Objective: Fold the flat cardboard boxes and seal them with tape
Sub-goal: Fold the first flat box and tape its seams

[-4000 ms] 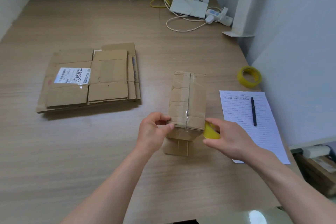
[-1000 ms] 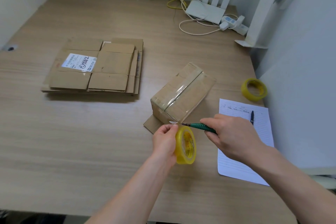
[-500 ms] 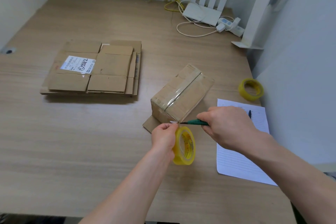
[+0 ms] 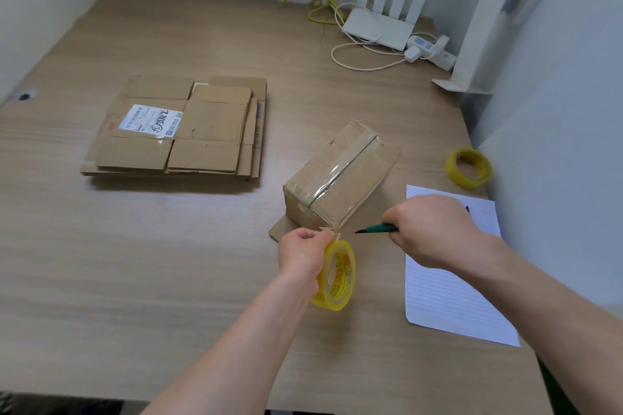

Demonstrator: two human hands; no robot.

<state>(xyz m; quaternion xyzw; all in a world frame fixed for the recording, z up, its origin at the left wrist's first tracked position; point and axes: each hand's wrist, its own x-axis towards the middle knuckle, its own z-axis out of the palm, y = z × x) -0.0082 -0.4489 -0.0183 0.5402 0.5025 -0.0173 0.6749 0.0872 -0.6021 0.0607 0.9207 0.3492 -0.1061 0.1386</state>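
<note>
A small folded cardboard box (image 4: 340, 178) lies on the wooden table (image 4: 151, 263), a clear tape strip running along its top seam. One flap sticks out flat at its near end. My left hand (image 4: 305, 254) holds a yellow tape roll (image 4: 337, 276) just in front of the box and pinches the pulled-out tape end. My right hand (image 4: 431, 229) grips a green-handled pen-like tool (image 4: 374, 229), its dark tip pointing left at the stretched tape, a small gap away. A stack of flat cardboard boxes (image 4: 182, 131) with a white label lies to the left.
A lined paper sheet (image 4: 451, 293) lies under my right forearm. A second yellow tape roll (image 4: 469, 167) sits near the right wall. A white router (image 4: 381, 27) with cables and a plug strip stands at the back. The table's near edge runs just below my arms.
Four seconds ago both hands pressed tape on the box's near end. Since half a second ago my right hand has drawn the tool's tip slightly right, away from the tape; my left hand stays put.
</note>
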